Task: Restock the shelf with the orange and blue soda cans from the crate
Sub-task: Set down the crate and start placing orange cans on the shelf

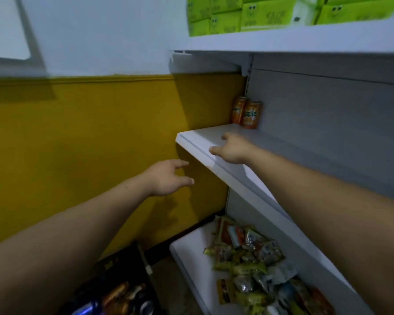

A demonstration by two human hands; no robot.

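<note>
Grips loose, empty: left hand (166,178), right hand (233,148). Fetch from dark crate (114,269) below white metal shelf (198,138); seat upright against two orange soda cans (247,113).

Green packs (225,17) up top; snack packets (248,258) heaped below; yellow wall (77,144).

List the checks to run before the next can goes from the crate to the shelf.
1. Left hand empty: ok.
2. Right hand empty, over the middle shelf: ok.
3. Bare shelf space beside the two orange cans: ok.
4. Orange cans upright at the shelf's back left corner: ok.
5. Crate holds cans, a blue can among them: ok.
6. Blue cans on the middle shelf: not ok, none in view.
</note>
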